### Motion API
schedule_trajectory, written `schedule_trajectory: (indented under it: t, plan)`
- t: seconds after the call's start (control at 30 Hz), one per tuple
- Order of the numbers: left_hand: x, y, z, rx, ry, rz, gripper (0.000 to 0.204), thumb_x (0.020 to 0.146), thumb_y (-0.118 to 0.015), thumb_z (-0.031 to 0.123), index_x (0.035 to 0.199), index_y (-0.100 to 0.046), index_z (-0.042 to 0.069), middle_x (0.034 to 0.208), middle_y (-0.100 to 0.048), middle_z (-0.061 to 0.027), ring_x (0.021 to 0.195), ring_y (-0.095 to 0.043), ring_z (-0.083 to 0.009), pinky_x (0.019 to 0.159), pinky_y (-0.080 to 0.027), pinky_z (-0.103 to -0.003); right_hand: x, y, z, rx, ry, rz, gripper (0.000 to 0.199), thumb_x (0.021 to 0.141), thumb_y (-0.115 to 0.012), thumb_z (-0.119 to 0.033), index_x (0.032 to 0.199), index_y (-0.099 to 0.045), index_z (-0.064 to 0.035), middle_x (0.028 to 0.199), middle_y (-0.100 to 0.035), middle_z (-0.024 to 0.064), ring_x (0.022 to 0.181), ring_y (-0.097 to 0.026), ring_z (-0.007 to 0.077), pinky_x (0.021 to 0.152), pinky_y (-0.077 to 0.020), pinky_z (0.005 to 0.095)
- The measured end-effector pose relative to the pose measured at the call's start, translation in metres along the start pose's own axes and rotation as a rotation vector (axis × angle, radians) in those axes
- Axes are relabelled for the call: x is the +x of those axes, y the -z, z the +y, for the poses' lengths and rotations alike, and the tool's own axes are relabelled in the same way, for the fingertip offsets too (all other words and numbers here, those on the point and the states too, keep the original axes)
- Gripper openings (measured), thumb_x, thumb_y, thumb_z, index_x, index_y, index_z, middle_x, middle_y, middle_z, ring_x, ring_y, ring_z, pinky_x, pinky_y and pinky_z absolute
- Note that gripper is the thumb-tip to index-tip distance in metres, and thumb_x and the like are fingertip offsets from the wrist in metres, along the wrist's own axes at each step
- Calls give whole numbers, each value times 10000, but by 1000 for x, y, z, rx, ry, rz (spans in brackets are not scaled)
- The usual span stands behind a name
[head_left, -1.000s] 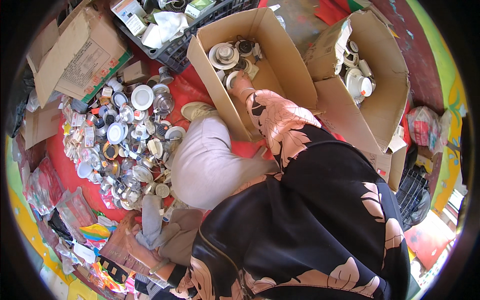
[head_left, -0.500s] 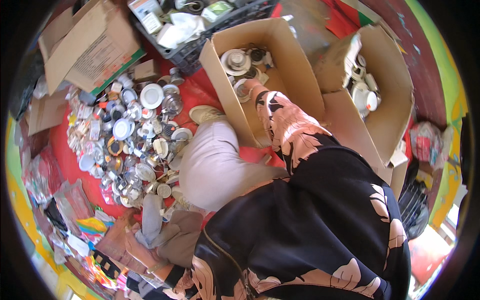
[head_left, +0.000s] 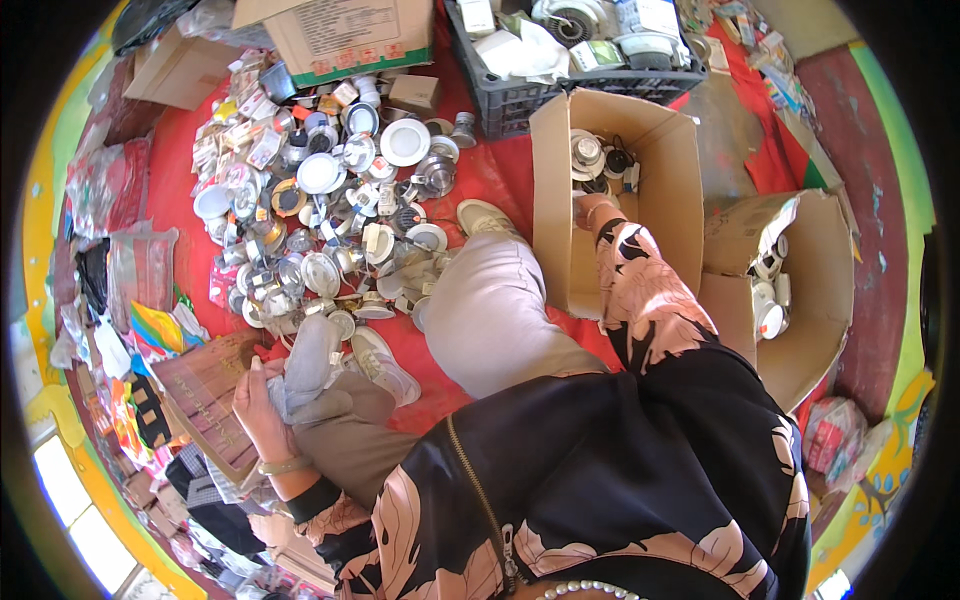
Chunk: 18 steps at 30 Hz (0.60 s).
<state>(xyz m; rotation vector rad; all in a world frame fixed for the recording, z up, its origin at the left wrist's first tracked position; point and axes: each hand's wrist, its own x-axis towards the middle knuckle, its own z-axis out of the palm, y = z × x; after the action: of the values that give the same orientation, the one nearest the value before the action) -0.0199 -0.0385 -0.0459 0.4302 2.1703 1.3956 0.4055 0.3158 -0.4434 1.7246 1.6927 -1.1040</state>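
Right hand [head_left: 597, 208], grip hidden, sits by round-rimmed downlights [head_left: 587, 152] in a cardboard box [head_left: 668, 195]; left hand [head_left: 262, 410] half-curled, hold unclear.

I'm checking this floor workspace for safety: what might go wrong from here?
Light fittings crowd together loosely in the open box, so the right hand might knock them against each other. The left shoe is close beside the pile of fittings; shifting that foot could crush one. The second box has a torn edge, so it may give way if lifted.
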Motion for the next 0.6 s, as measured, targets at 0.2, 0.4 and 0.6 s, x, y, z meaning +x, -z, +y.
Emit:
schedule_trajectory:
  t: [0.2, 0.4, 0.6]
  plan:
    - [-5, 9, 2, 20, -161, 32, 415, 920, -512, 184, 540, -474, 23, 533, -489, -27, 509, -410, -85, 512, -334, -243, -37, 86, 31, 208, 97, 756, 199, 785, -532, -171, 864, -659, -40, 699, -660, 81, 624, -635, 185, 526, -477, 280]
    - [-22, 22, -1, -7, -280, 79, 469, 948, -451, 187, 505, -392, 43, 462, -385, 4, 431, -328, -69, 435, -250, -240, -168, 125, -105, 944, 666, 1012, 152, 815, -526, -41, 903, -643, -1, 715, -631, 65, 604, -584, 104, 550, -462, 217]
    - [-34, 44, -9, -2, -317, -10, 486, 965, -346, 202, 516, -406, 27, 461, -388, -25, 442, -364, -113, 456, -266, -261, -177, 79, -247, 136, 905, 711, 198, 784, -544, -203, 928, -639, -105, 879, -644, 121, 794, -620, 297, 708, -493, 383]
